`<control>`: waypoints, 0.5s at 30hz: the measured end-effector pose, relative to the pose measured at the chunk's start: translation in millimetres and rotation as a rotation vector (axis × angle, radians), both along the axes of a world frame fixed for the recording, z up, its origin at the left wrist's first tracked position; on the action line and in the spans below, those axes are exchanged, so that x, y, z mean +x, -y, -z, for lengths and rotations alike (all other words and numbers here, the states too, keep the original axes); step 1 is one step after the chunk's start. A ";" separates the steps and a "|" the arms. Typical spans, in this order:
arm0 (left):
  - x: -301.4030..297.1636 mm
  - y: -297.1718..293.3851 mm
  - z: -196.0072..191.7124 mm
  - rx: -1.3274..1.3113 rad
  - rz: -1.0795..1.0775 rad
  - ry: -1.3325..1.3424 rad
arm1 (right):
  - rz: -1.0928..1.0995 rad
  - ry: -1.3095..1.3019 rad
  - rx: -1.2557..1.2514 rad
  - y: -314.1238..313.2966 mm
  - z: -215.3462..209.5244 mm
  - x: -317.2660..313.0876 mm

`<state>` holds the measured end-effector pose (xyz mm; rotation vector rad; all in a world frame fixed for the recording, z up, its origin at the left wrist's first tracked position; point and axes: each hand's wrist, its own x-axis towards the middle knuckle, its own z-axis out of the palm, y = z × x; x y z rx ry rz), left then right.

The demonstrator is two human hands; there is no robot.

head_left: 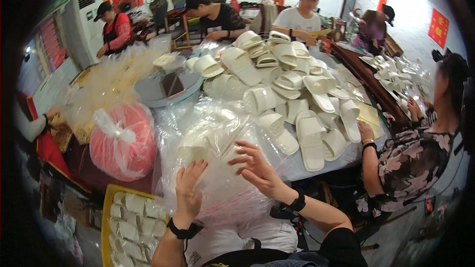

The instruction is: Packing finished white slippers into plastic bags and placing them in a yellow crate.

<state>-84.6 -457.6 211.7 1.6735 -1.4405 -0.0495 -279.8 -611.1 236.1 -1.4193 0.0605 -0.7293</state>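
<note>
A loose heap of clear plastic bags (222, 193) lies in front of me at the table's edge, above my lap. The palm of my left hand (189, 188) rests against the left side of the plastic, its fingers stretched out. Over the right part of the bags, my right hand (257, 170) has its fingers apart and slightly bent, with nothing gripped; whether it touches the film is hard to tell. A pale shape shows dimly through the plastic beyond my left hand. Just past the bags rises a big pile of white slide slippers (310, 141).
Left of the bags are a knotted clear bag of pink items (122, 143) and a grey-blue basin (170, 100) holding a dark flat object. A yellow crate (106, 217) of white slippers stands low left. A person (410, 163) sits at right; several others work farther back.
</note>
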 end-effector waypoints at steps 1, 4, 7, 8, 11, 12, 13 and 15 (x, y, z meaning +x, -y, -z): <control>6.2 -6.9 -0.7 -0.096 0.044 -0.076 | -0.039 -0.006 0.016 4.8 7.3 0.3; 24.8 -32.6 -12.4 -0.109 -0.027 -0.237 | 0.424 -0.488 -0.993 27.8 40.7 -8.6; 29.4 -63.0 -43.4 -0.177 -0.251 -0.248 | 0.406 -0.751 -1.198 50.0 75.5 -24.5; 31.0 -77.7 -49.4 -0.146 -0.323 -0.238 | 0.432 -0.755 -1.208 49.7 76.7 -27.0; 36.5 -122.6 -57.3 -0.204 -0.615 -0.267 | 0.447 -0.755 -1.185 45.6 65.4 -23.1; 39.4 -142.5 -58.7 -0.346 -0.639 -0.545 | 0.413 -0.741 -1.177 45.9 65.1 -25.0; 42.9 -160.8 -58.3 -0.499 -0.651 -0.820 | 0.426 -0.737 -1.182 47.3 67.7 -24.7; 42.5 -188.5 -65.5 -0.663 -0.686 -0.749 | 0.422 -0.724 -1.177 46.8 63.2 -23.7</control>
